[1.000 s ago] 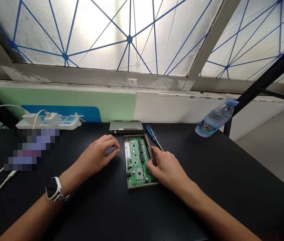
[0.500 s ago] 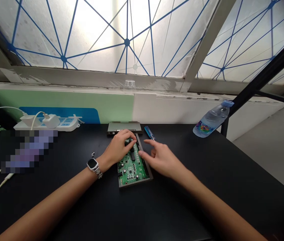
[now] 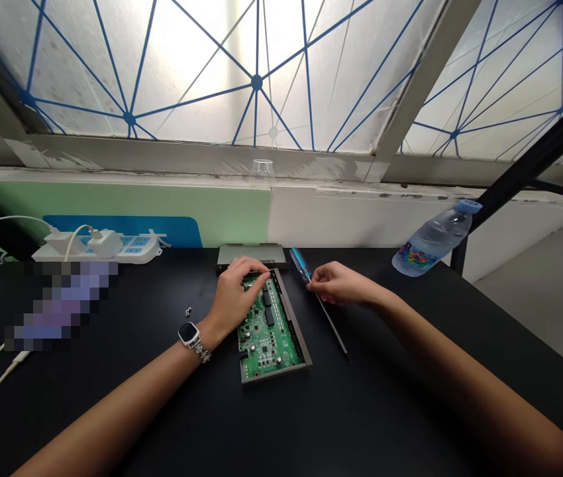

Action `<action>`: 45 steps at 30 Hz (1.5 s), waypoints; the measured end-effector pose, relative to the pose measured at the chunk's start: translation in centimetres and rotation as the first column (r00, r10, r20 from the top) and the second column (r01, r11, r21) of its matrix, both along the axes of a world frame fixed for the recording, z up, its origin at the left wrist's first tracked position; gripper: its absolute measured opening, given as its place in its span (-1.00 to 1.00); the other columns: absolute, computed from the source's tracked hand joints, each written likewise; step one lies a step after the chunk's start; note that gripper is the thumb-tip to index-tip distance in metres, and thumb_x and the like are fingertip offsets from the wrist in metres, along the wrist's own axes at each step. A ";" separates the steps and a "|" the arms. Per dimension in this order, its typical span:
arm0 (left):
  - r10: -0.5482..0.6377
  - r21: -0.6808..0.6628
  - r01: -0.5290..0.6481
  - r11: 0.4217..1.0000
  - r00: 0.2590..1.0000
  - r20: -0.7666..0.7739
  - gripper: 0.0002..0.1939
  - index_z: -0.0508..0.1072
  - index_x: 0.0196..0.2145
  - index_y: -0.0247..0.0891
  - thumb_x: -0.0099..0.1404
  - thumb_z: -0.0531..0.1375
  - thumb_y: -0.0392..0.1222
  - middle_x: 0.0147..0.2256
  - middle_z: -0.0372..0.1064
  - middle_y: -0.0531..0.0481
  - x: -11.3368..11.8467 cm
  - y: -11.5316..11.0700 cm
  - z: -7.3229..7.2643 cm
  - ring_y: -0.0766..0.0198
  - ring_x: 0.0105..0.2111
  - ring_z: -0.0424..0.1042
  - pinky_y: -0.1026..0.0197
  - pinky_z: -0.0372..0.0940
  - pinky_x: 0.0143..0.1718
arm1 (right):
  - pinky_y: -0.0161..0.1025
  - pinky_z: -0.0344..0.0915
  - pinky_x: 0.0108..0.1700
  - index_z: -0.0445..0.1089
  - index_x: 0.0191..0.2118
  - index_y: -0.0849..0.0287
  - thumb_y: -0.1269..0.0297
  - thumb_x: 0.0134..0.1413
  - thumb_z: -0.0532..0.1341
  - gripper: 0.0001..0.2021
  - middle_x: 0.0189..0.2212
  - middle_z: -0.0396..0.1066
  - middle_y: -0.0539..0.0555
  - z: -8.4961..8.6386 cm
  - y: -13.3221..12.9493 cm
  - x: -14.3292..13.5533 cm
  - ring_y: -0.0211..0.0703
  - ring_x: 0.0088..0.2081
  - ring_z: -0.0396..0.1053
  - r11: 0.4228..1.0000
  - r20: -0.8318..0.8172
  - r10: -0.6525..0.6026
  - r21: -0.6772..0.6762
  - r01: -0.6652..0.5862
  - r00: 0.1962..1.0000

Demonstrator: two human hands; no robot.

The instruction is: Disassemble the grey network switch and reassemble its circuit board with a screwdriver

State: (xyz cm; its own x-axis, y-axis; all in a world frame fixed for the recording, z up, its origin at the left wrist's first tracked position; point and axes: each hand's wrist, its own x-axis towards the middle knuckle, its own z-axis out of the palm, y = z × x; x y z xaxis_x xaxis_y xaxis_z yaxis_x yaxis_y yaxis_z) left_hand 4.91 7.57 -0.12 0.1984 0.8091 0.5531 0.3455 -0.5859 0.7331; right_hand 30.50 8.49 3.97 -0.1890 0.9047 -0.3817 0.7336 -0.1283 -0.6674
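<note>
1. One black table (image 3: 410, 411) is carrying everything here, with a white power strip (image 3: 97, 246) and a water bottle (image 3: 430, 240) lying toward its far edge.
2. The open metal case (image 3: 297, 324) is sitting mid-table with the green circuit board (image 3: 266, 331) inside; its grey lid (image 3: 252, 253) is lying just behind.
3. The left hand (image 3: 234, 298) is pressing down on the board's far end, fingers spread flat, gripping nothing.
4. The right hand (image 3: 341, 283) is pinching the screwdriver (image 3: 318, 295) where the blue handle meets the shaft, fingers closed on it.
5. The board is looking stiff, light and fragile, probably best handled by its edges.
6. Tiny screws (image 3: 188, 310) are lying loose, left of the watch-bearing wrist.
</note>
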 end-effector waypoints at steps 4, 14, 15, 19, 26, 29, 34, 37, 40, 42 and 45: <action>-0.021 -0.116 0.054 0.992 0.964 0.267 -0.83 0.54 -0.27 -0.23 0.36 0.29 -0.07 -0.22 0.53 -0.09 0.0 0.0 0.1 0.14 -0.17 0.52 0.09 0.43 -0.10 | -0.34 0.19 -0.57 0.28 -0.41 0.17 0.14 0.09 0.32 -0.74 -0.60 0.35 -0.04 3.0 0.1 -0.6 -0.34 -0.63 0.22 0.999 -0.386 -0.010 0.028 0.022 0.923; 0.231 -0.483 0.432 0.762 0.515 0.825 -0.82 0.57 -0.24 -0.33 0.24 0.42 -0.22 -0.13 0.60 -0.09 0.3 -1.0 0.0 0.29 -0.22 0.60 0.24 0.50 -0.08 | -0.32 0.18 -0.62 0.20 -0.47 0.09 0.36 -0.11 0.16 -0.92 -0.66 0.28 -0.08 4.0 0.8 -4.9 -0.27 -0.63 0.24 0.827 -0.864 0.044 0.313 0.467 0.501; 0.256 -0.498 0.446 0.744 0.498 0.829 -0.86 0.58 -0.23 -0.34 0.27 0.40 -0.26 -0.13 0.61 -0.11 0.3 -1.0 0.0 0.29 -0.21 0.60 0.25 0.51 -0.09 | -0.32 0.21 -0.63 0.22 -0.48 0.09 0.37 -0.13 0.17 -0.92 -0.65 0.30 -0.07 3.4 0.7 -5.0 -0.26 -0.62 0.26 0.816 -0.873 0.054 0.318 0.482 0.485; 0.315 -0.527 0.475 0.704 0.457 0.832 -0.96 0.57 -0.24 -0.38 0.38 0.28 -0.36 -0.20 0.62 -0.13 0.3 -0.7 -0.1 0.28 -0.23 0.63 0.30 0.52 -0.15 | -0.31 0.24 -0.64 0.30 -0.50 0.12 0.38 -0.16 0.19 -0.96 -0.64 0.35 -0.05 1.8 0.9 -5.0 -0.25 -0.62 0.29 0.785 -0.905 0.067 0.308 0.538 0.421; 0.335 -0.554 0.481 0.679 0.469 0.818 -0.95 0.55 -0.22 -0.36 0.42 0.25 -0.37 -0.16 0.63 -0.15 0.3 -0.7 -0.2 0.29 -0.25 0.63 0.31 0.53 -0.18 | -0.31 0.26 -0.64 0.30 -0.50 0.12 0.38 -0.15 0.19 -0.96 -0.65 0.36 -0.05 0.8 1.2 -5.0 -0.25 -0.62 0.31 0.777 -0.924 0.042 0.270 0.569 0.381; 0.344 -0.560 0.477 0.678 0.466 0.815 -0.94 0.54 -0.21 -0.37 0.42 0.25 -0.38 -0.16 0.63 -0.15 0.2 -0.7 -0.1 0.30 -0.26 0.63 0.31 0.53 -0.18 | -0.31 0.26 -0.64 0.31 -0.50 0.12 0.38 -0.14 0.19 -0.96 -0.66 0.36 -0.05 0.6 1.2 -5.1 -0.24 -0.62 0.31 0.777 -0.927 0.046 0.267 0.570 0.371; 0.372 -0.574 0.465 0.674 0.457 0.808 -0.91 0.55 -0.23 -0.37 0.43 0.23 -0.39 -0.19 0.64 -0.14 0.3 -0.6 0.1 0.33 -0.29 0.63 0.33 0.52 -0.21 | -0.29 0.29 -0.60 0.35 -0.48 0.13 0.40 -0.10 0.22 -0.96 -0.63 0.38 -0.06 0.4 1.2 -5.1 -0.24 -0.60 0.34 0.798 -0.920 0.093 0.298 0.524 0.381; 0.385 -0.573 0.457 0.681 0.442 0.810 -0.91 0.56 -0.25 -0.37 0.42 0.24 -0.39 -0.19 0.64 -0.14 0.3 -0.5 0.1 0.33 -0.28 0.62 0.34 0.52 -0.21 | -0.26 0.35 -0.52 0.44 -0.41 0.16 0.37 0.00 0.30 -0.97 -0.59 0.41 -0.04 0.3 1.1 -5.2 -0.23 -0.55 0.38 0.816 -0.893 0.139 0.349 0.461 0.429; 0.374 -0.568 0.460 0.683 0.447 0.812 -0.93 0.57 -0.25 -0.37 0.41 0.26 -0.37 -0.16 0.63 -0.15 0.2 -0.5 0.0 0.33 -0.27 0.61 0.33 0.51 -0.20 | -0.24 0.39 -0.43 0.52 -0.30 0.19 0.29 0.09 0.37 -0.90 -0.53 0.45 -0.02 0.1 0.8 -5.8 -0.24 -0.49 0.40 0.822 -0.862 0.194 0.404 0.402 0.469; 0.364 -0.568 0.460 0.683 0.460 0.810 -0.95 0.58 -0.24 -0.36 0.39 0.28 -0.35 -0.14 0.63 -0.15 0.2 -0.5 0.0 0.33 -0.28 0.61 0.33 0.51 -0.20 | -0.22 0.41 -0.37 0.56 -0.23 0.19 0.23 0.15 0.37 -0.85 -0.48 0.48 0.00 0.0 0.6 -6.3 -0.24 -0.46 0.41 0.812 -0.833 0.228 0.448 0.373 0.504; 0.357 -0.567 0.458 0.685 0.467 0.809 -0.96 0.57 -0.24 -0.34 0.37 0.30 -0.33 -0.13 0.62 -0.15 0.3 -0.5 -0.2 0.33 -0.26 0.59 0.31 0.49 -0.18 | -0.19 0.44 -0.32 0.55 -0.16 0.19 0.14 0.25 0.32 -0.79 -0.42 0.52 0.03 0.1 0.3 -7.0 -0.24 -0.44 0.43 0.766 -0.762 0.255 0.535 0.356 0.596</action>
State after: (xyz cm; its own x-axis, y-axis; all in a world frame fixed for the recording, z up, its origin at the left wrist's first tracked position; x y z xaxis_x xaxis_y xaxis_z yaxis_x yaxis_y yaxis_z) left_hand 5.19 7.03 -0.33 0.0452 0.9764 -0.2113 -0.6612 0.1878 0.7263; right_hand 23.50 8.80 4.12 -0.0657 0.8702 0.4883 -0.0893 0.4823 -0.8714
